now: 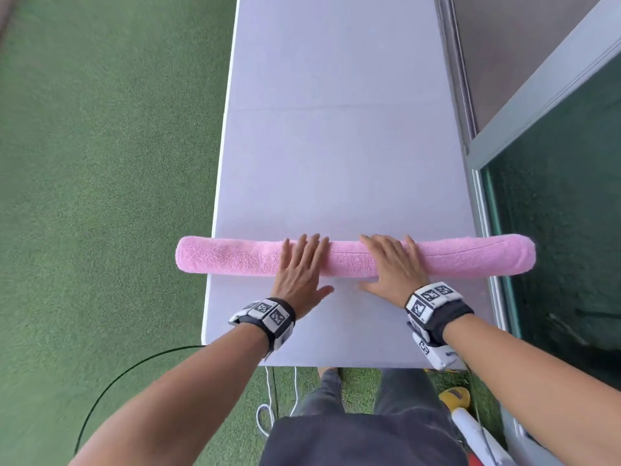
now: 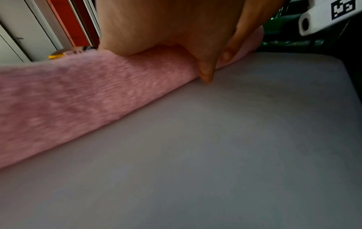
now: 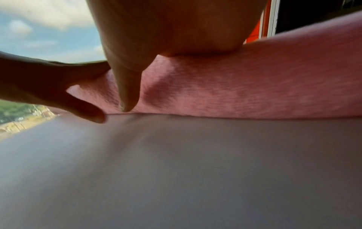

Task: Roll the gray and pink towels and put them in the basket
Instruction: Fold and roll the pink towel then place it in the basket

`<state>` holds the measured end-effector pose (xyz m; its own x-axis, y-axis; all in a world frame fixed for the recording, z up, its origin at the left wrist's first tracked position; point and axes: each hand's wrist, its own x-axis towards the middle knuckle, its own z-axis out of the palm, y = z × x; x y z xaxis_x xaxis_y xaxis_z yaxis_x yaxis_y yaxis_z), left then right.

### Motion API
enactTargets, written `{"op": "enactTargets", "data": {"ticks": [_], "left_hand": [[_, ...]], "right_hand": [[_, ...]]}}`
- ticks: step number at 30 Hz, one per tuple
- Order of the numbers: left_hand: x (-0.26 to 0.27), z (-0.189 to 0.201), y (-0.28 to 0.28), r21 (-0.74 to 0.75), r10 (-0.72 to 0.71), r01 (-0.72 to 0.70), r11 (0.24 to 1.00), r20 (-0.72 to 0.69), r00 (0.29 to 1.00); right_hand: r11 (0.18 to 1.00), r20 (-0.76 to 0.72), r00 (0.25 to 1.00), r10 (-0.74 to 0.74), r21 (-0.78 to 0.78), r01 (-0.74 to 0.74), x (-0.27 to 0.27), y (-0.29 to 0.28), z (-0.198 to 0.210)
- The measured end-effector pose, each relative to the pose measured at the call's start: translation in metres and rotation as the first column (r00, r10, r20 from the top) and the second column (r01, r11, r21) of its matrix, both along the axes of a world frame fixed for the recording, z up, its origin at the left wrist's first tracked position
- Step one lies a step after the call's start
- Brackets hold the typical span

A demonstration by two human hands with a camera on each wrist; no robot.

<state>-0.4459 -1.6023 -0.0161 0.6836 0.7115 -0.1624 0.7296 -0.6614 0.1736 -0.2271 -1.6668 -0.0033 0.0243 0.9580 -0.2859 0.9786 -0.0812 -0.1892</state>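
Note:
The pink towel (image 1: 349, 258) lies as one long roll across the near part of the white table (image 1: 336, 156), and both its ends stick out past the table's sides. My left hand (image 1: 300, 264) lies flat on top of the roll, left of its middle, fingers straight. My right hand (image 1: 391, 262) presses the roll the same way, right of its middle. The wrist views show the pink towel (image 2: 78, 96) (image 3: 245, 83) under each palm, thumbs down at the table. No gray towel and no basket are in view.
Green artificial turf (image 1: 100, 163) covers the floor to the left. A glass railing with a metal frame (image 1: 524, 105) runs close along the table's right side. Cables (image 1: 268, 398) and a yellow and white tool (image 1: 460, 408) lie by my feet.

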Motion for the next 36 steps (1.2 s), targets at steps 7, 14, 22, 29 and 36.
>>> {"op": "enactTargets", "data": {"ticks": [7,14,22,29,36], "left_hand": [[-0.047,0.002,0.041,0.029,-0.044,0.047,0.999,-0.099,0.994],[-0.156,0.020,0.089,-0.100,0.237,-0.274,0.957,-0.277,0.931],[-0.061,0.028,0.013,-0.173,0.586,-0.661,0.730,-0.339,0.736],[0.001,0.038,-0.075,-0.584,0.518,-0.472,0.660,-0.101,0.849],[-0.003,0.040,-0.086,-0.729,0.559,-0.396,0.558,-0.023,0.829]], "right_hand": [[0.996,0.053,0.996,0.066,-0.063,-0.062,0.049,0.008,-0.004],[0.962,0.175,0.965,-0.197,-0.154,0.225,0.143,-0.033,0.020],[0.720,0.083,0.738,-0.670,-0.168,0.673,0.022,-0.048,0.007],[0.728,-0.337,0.647,-0.684,-0.381,0.570,-0.053,-0.053,0.015],[0.707,-0.424,0.566,-0.707,-0.439,0.554,-0.065,-0.060,0.019]]}}
